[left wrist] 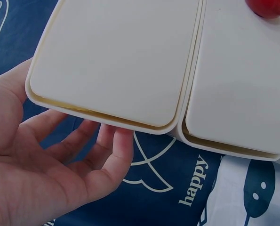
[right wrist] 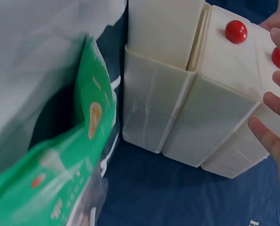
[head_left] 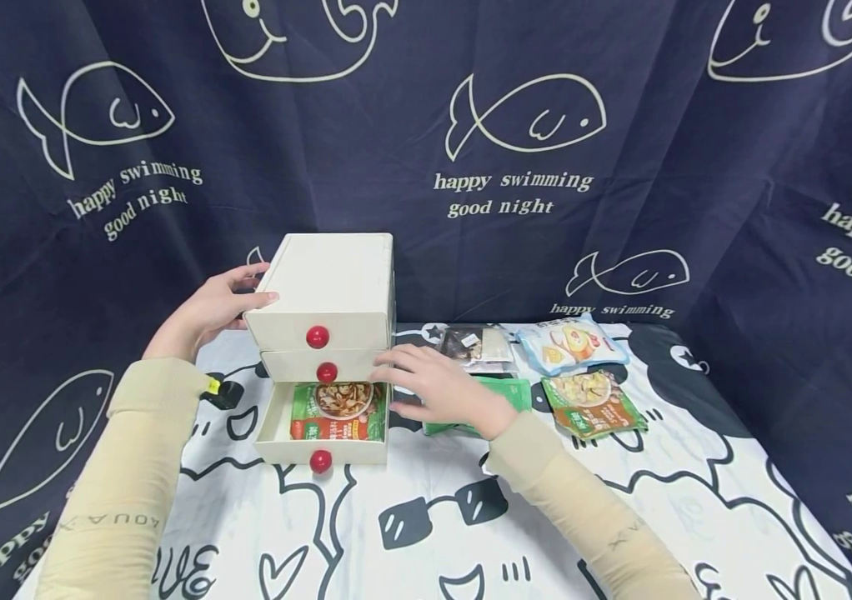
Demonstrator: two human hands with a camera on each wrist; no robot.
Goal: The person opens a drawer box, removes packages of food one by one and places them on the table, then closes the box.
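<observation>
A white drawer cabinet (head_left: 336,271) with three red knobs stands at the left of the cloth. Its bottom drawer (head_left: 354,452) is pulled out, with a green and red food packet (head_left: 339,421) lying inside. My left hand (head_left: 212,310) holds the cabinet's upper left corner, thumb over the top edge. In the left wrist view, curled fingers (left wrist: 123,143) meet its side wall. Just off the cabinet's right front edge hovers my right hand (head_left: 444,387), fingers spread and holding nothing. The top and middle drawers are closed.
Right of the cabinet lie a green packet (head_left: 510,390), a clear packet with dark contents (head_left: 474,346), a pale blue packet (head_left: 572,343) and a green-brown packet (head_left: 594,404). A small black object with a yellow patch (head_left: 223,392) sits left of the cabinet. A dark curtain hangs behind.
</observation>
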